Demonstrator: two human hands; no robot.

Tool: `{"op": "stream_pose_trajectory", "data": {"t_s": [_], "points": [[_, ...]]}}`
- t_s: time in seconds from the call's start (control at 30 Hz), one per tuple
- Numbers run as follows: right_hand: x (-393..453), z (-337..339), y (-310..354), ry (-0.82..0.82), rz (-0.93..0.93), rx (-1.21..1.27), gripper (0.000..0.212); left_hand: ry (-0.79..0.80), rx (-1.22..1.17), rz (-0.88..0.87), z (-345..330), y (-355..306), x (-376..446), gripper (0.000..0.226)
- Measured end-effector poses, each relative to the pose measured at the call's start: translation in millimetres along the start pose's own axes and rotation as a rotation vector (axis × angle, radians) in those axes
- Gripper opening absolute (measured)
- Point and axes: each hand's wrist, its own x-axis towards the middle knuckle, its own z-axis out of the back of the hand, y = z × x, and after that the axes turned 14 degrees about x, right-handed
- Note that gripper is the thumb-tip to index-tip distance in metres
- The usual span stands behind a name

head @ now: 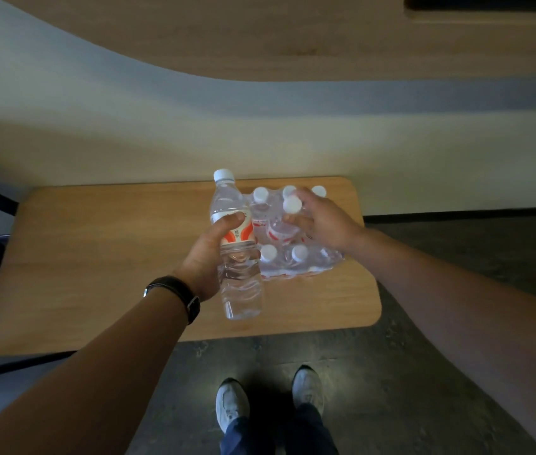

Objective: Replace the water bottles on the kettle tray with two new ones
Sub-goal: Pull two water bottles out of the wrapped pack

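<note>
Head view: left hand (pixel 207 257) grips one new water bottle (pixel 238 257); right hand (pixel 320 221) closing on second bottle (pixel 284 221) in shrink-wrapped pack (pixel 296 261) on tabletop (pixel 96 257). Kettle tray unseen; swap pending.

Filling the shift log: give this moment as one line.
left hand: holds water bottle | right hand: grip on second bottle in pack | table

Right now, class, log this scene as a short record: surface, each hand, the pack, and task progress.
surface: low wooden table
left hand: holds one water bottle upright, lifted beside the pack
right hand: fingers around a second bottle in the pack, not yet out
pack: shrink-wrapped bottles, white caps, standing on the table
wristwatch: on the left wrist
kettle tray: not in view
progress: one new bottle in hand
</note>
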Motion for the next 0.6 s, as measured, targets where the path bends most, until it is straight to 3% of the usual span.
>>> {"op": "stream_pose_trajectory", "data": {"t_s": [0.1,0.27,0.43,0.6], "points": [[-1,21,27,-0.188,0.114,0.177,0.022,-0.017,-0.042,-0.005,-1,-2,-3,0.028],[9,53,70,-0.435,0.002,0.765,0.031,-0.050,-0.088,-0.017,-3,-12,-14,0.039],[4,67,84,-0.453,-0.182,1.293,0.050,-0.047,-0.113,-0.038,-1,-22,-31,0.054],[-14,61,84,-0.327,-0.430,1.243,0.054,-0.041,-0.133,-0.091,-1,-28,-55,0.053]]}}
